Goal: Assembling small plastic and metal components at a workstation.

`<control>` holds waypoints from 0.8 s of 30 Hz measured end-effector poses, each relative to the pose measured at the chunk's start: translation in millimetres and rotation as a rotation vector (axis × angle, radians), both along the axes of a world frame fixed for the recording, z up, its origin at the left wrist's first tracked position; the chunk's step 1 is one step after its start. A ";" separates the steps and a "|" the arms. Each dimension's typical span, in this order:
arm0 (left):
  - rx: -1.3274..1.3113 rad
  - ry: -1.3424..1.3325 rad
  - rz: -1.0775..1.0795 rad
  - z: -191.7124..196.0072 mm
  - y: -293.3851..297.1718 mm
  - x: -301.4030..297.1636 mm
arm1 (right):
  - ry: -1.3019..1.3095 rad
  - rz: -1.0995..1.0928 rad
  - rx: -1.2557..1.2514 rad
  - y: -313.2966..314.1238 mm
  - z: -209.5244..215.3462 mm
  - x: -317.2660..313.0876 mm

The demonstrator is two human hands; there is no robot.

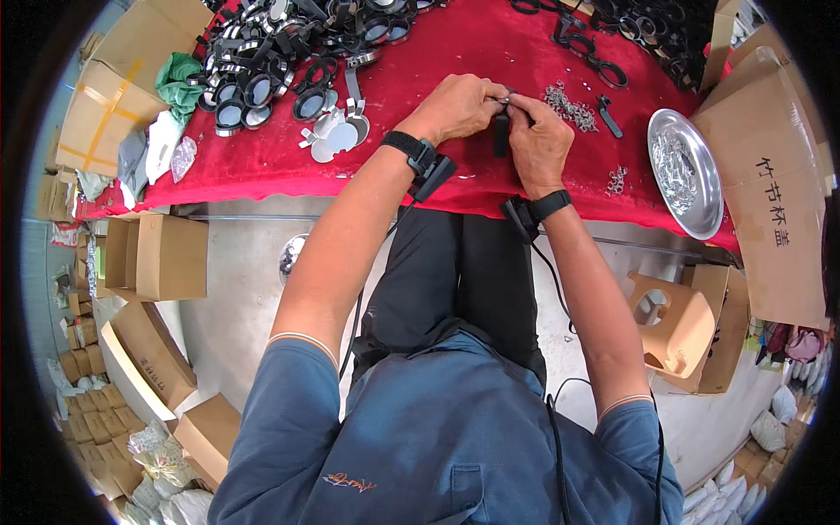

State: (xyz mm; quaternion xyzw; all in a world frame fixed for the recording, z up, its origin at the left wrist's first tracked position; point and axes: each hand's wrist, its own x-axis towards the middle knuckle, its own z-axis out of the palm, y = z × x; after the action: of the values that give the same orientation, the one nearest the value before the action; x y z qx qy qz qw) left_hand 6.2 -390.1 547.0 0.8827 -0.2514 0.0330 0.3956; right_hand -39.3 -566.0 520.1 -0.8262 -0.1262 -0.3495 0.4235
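Over the red cloth, my left hand and my right hand meet, fingertips pinched together. A small shiny metal piece shows between them. Just below it, a flat black strip-shaped part extends down beside my right fingers, which appear to grip its upper end; the fingers partly hide how the two parts meet. To the right of my right hand lies a pile of small metal clips, with a similar black part beside it. Left of my left wrist are several round silvery discs with tabs.
Black-rimmed round lids are heaped at the far left, black rings at the far right. A metal dish of small metal parts sits at the right edge. Cardboard boxes and an orange-tan plastic stool stand below the table.
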 end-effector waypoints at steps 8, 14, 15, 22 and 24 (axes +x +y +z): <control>-0.028 -0.012 -0.048 -2.7 2.9 10.5 | 0.106 0.005 0.121 0.6 -1.2 -8.7; 0.067 0.120 -0.013 8.6 0.2 9.6 | 0.260 -0.031 0.246 4.3 -2.2 -45.4; 0.074 0.130 0.000 10.2 -1.0 8.4 | 0.275 -0.027 0.280 3.7 -2.9 -52.7; 0.158 0.095 0.061 29.2 -16.4 -0.8 | 0.182 -0.113 0.168 -76.2 9.9 -84.3; 0.192 0.077 0.052 33.0 -14.3 -1.8 | 0.113 -0.217 -0.023 -126.3 31.1 -83.6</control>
State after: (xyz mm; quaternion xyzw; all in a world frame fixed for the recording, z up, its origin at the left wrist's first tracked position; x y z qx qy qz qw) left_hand 4.5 -404.4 580.0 0.9234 -0.2151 -0.0151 0.3174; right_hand -122.9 -692.3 551.2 -0.8581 -0.0160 -0.3447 0.3802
